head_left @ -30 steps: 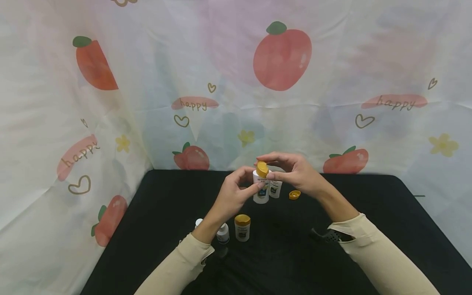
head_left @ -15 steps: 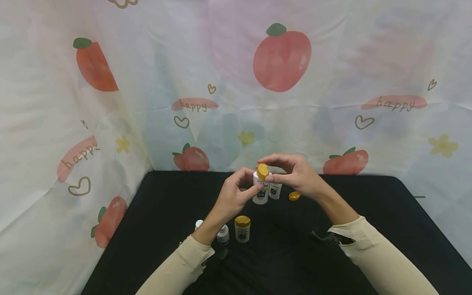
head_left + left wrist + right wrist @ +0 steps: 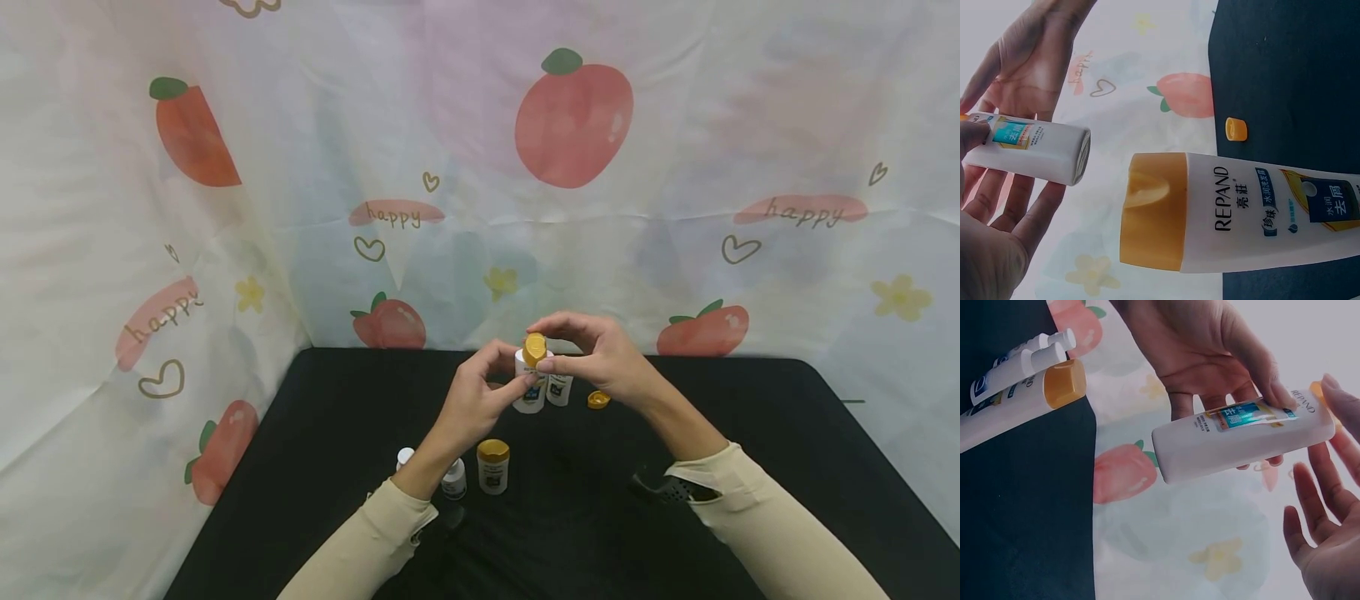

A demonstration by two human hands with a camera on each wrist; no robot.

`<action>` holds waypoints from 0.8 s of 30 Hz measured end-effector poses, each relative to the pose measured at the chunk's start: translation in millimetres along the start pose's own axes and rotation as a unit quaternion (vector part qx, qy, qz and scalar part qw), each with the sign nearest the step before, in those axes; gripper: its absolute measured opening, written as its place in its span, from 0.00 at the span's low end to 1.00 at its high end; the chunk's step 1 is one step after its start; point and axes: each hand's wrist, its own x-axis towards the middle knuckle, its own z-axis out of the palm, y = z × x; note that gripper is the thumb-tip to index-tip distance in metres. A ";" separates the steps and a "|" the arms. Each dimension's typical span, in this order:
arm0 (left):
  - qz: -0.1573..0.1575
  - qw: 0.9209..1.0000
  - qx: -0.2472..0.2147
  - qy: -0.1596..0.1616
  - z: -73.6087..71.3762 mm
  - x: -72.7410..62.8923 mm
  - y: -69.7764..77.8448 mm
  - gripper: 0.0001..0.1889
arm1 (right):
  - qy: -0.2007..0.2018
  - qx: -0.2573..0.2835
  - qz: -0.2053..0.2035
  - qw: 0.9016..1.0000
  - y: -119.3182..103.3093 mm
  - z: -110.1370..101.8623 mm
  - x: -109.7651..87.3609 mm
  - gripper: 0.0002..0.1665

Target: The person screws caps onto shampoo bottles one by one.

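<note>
My left hand (image 3: 480, 398) holds a white shampoo bottle (image 3: 530, 395) upright above the far part of the black table, thumb over its blue-and-gold label. On top of this bottle is a yellow cap (image 3: 535, 348), pinched between thumb and fingers of my right hand (image 3: 606, 358). The cap stands turned at an angle to the bottle's broad face. In the right wrist view, the left thumb lies across the bottle's front (image 3: 1241, 434), while the right fingers meet at the cap end and partly hide the cap (image 3: 1318, 391).
Just behind the held bottle stands another white bottle (image 3: 559, 389). A loose yellow cap (image 3: 598, 400) lies to its right. Nearer, a yellow-capped shampoo bottle (image 3: 493, 468) stands beside a small white bottle (image 3: 453, 481); another white-capped bottle (image 3: 405, 456) is partly behind the left forearm.
The yellow cap has turned slightly, with the right fingertips shifting a little on it. The left hand and the bottle stay almost in place.
</note>
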 end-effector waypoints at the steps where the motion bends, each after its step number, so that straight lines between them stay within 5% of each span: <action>1: 0.000 1.000 0.000 0.000 0.1 0.1 -0.2 0.12 | 0.002 0.000 0.001 1.000 0.0 0.3 -0.1 0.23; 24: 0.009 1.000 -0.003 -0.001 2.4 1.1 -2.8 0.12 | 0.041 -0.017 0.025 0.999 -3.7 7.5 -0.3 0.20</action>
